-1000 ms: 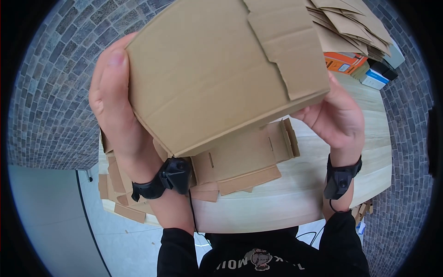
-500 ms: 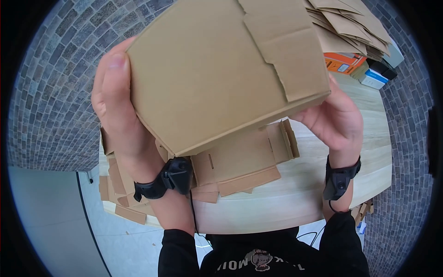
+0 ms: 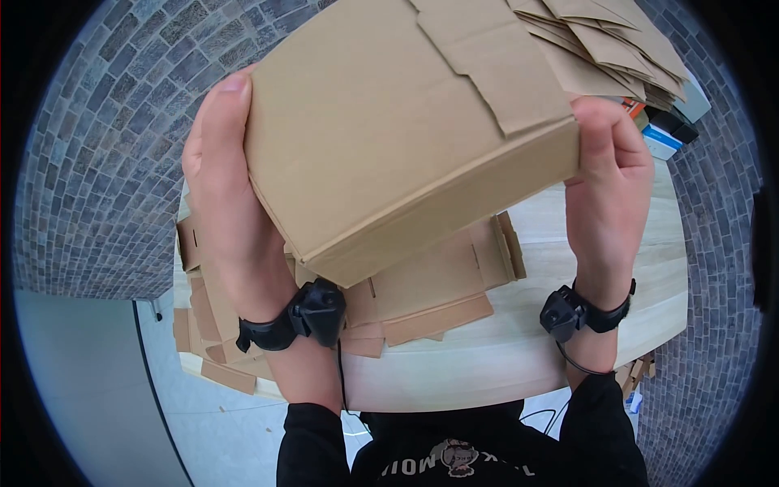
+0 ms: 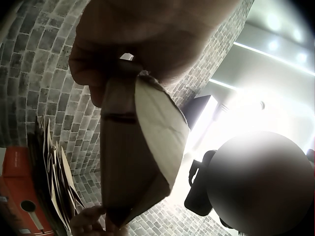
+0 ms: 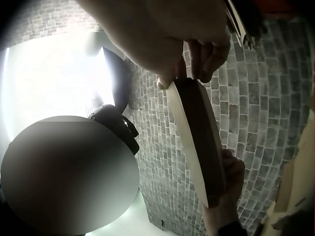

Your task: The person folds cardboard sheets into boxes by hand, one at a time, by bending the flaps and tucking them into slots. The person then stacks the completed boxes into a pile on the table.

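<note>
A brown cardboard box (image 3: 381,130) is held up over the table between both hands, tilted, its top face and near side wall showing in the head view. My left hand (image 3: 223,162) grips its left edge, thumb lying along the top. At the right end, my right hand (image 3: 613,162) pinches the corner, thumb at the upper edge and fingers curled. A torn-looking flap (image 3: 507,81) runs across the right part of the top face. In the right wrist view the box (image 5: 197,142) appears edge-on, with the left hand (image 5: 234,174) at its far end.
On the table (image 3: 519,365) under the box lies a flattened carton (image 3: 438,280) with slots and folded flaps. More cardboard pieces (image 3: 211,316) lie at the left. At the back right, a pile of flat cardboard (image 3: 608,40) rests above a blue and white box (image 3: 662,142).
The box has tipped so its near side wall shows more, and its left edge has shifted right. My right hand has moved up from under the near corner to the right edge.
</note>
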`<state>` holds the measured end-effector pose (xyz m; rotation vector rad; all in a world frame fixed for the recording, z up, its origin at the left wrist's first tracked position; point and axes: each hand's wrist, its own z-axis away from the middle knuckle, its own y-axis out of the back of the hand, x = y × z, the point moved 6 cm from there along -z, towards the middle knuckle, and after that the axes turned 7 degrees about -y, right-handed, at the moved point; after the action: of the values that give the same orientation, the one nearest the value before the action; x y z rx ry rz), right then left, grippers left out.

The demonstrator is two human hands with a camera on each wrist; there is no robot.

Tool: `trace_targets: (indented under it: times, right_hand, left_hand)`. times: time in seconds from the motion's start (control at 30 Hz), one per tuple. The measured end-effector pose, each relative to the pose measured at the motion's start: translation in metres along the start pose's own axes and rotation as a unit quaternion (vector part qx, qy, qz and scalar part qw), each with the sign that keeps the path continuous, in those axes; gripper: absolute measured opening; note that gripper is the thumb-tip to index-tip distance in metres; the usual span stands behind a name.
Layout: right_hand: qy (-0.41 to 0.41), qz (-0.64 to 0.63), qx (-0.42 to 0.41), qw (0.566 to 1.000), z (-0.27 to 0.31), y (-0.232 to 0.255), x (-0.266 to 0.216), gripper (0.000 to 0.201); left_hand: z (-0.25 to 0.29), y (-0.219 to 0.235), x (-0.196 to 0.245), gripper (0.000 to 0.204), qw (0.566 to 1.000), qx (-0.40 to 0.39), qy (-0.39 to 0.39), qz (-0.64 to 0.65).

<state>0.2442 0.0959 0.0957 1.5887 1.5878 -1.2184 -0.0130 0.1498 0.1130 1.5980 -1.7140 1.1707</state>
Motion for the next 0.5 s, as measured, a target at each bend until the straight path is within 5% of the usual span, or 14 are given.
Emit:
trace_targets:
  times: [0.07,0.13,0.23,0.37,0.5]
  right_hand:
    - [0.047,0.013,-0.008,0.999,0.001,-0.002,-0.009,0.021]
    - [0.05,0.064,-0.093,0.992,0.003,-0.01,-0.014,0.042]
    - [0.0,0.068,-0.096,0.993,0.002,-0.012,-0.013,0.047]
    - [0.013,0.052,-0.107,0.993,0.002,-0.011,-0.01,0.039]
    - [0.118,0.077,-0.072,0.987,0.001,-0.009,-0.018,0.032]
  left_hand:
    - [0.001,0.002,-0.002,0.033,1.0,0.012,0.02,0.003]
    - [0.001,0.003,-0.004,0.032,0.999,0.007,0.041,0.026]
    - [0.002,0.004,-0.005,0.025,0.996,-0.055,0.037,0.055]
    - [0.002,0.003,-0.008,0.024,0.988,-0.069,0.089,0.105]
    - [0.006,-0.007,-0.002,0.029,0.994,-0.032,0.095,0.032]
